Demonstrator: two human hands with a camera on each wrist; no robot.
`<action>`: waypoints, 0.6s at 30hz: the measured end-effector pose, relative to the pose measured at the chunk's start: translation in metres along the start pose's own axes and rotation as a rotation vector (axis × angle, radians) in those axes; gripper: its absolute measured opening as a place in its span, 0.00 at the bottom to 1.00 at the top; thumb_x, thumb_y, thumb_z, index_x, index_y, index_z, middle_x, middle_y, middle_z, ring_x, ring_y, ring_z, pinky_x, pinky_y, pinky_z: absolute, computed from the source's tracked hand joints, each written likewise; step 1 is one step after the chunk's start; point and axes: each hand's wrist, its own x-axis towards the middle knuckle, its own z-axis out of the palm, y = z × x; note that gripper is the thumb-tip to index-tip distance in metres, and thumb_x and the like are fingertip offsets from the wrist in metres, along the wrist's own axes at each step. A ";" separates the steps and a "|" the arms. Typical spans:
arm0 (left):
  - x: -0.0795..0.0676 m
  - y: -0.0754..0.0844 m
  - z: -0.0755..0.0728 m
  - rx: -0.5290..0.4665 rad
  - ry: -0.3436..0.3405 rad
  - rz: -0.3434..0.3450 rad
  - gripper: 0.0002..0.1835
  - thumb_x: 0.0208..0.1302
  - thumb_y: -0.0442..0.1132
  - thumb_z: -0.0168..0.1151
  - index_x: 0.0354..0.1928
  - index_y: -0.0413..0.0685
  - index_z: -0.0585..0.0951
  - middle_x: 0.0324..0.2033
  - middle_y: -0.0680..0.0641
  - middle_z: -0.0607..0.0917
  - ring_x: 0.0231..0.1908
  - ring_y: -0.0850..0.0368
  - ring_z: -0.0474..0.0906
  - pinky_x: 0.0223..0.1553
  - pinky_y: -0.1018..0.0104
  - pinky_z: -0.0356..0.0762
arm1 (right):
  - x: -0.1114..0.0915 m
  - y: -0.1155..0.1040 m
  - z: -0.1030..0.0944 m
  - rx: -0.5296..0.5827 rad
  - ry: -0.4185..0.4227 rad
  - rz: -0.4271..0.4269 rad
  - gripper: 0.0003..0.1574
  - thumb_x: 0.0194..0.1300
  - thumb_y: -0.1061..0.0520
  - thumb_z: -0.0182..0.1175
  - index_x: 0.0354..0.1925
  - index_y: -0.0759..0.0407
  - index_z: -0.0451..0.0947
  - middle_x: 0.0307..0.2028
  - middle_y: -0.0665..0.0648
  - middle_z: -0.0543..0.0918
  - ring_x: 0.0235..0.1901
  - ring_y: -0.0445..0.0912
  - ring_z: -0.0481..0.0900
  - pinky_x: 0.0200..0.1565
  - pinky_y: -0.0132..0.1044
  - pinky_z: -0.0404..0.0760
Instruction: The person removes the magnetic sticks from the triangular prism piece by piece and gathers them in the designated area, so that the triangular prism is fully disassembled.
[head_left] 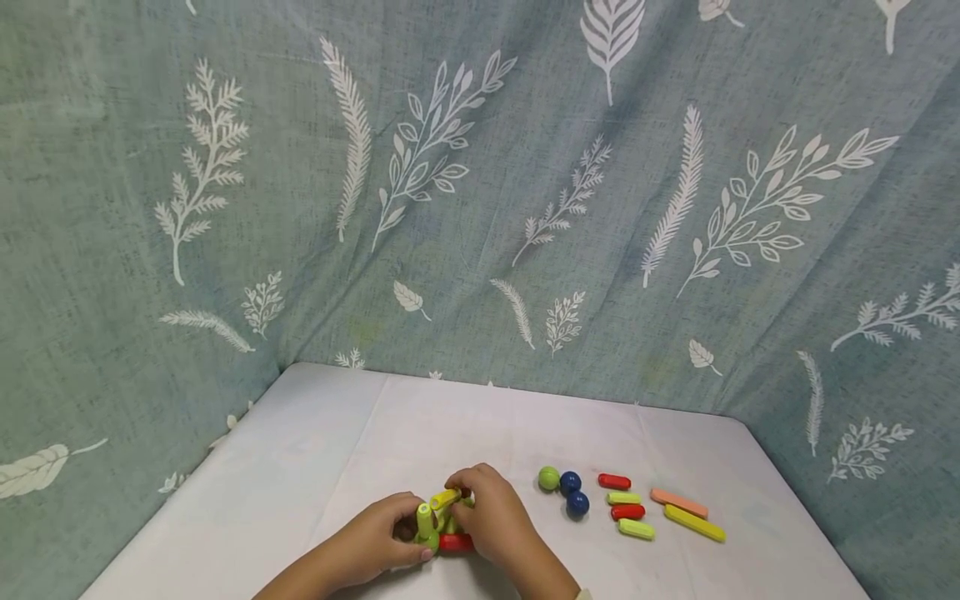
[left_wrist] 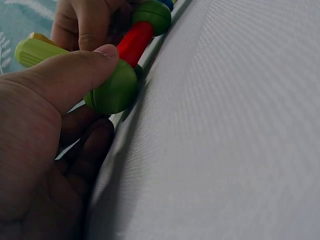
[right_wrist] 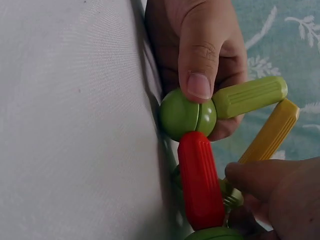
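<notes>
Left hand [head_left: 381, 537]: pinching a green ball [right_wrist: 186, 117]
Right hand [head_left: 491, 515]: gripping a yellow stick [right_wrist: 270, 131]
Red stick [right_wrist: 201, 180]: touching that ball

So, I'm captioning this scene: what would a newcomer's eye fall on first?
Likely the left hand, low in the head view, pinching a green ball joined to a red rod, with the right hand close by at a yellow rod. Next, the loose balls and bright rods to the right on the white table, then the leaf-patterned cloth behind.
</notes>
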 end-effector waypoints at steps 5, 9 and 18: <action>0.002 -0.002 0.000 0.007 -0.004 0.006 0.16 0.60 0.51 0.78 0.47 0.58 0.84 0.42 0.56 0.82 0.41 0.60 0.77 0.41 0.69 0.77 | 0.003 0.006 0.001 -0.012 0.000 -0.032 0.11 0.66 0.55 0.73 0.46 0.41 0.87 0.41 0.37 0.80 0.38 0.34 0.75 0.44 0.37 0.82; 0.002 -0.002 0.000 0.027 0.007 0.015 0.16 0.60 0.52 0.78 0.45 0.60 0.83 0.42 0.56 0.82 0.41 0.62 0.77 0.42 0.69 0.77 | 0.001 0.007 0.001 -0.016 0.029 -0.053 0.11 0.67 0.54 0.73 0.47 0.42 0.87 0.41 0.37 0.81 0.39 0.33 0.76 0.44 0.37 0.82; 0.003 -0.002 0.001 0.059 0.013 0.024 0.17 0.59 0.53 0.78 0.45 0.60 0.83 0.42 0.58 0.81 0.41 0.64 0.78 0.44 0.70 0.79 | 0.000 0.010 0.002 0.021 0.051 -0.073 0.11 0.68 0.53 0.71 0.49 0.45 0.87 0.38 0.37 0.80 0.38 0.34 0.74 0.41 0.34 0.80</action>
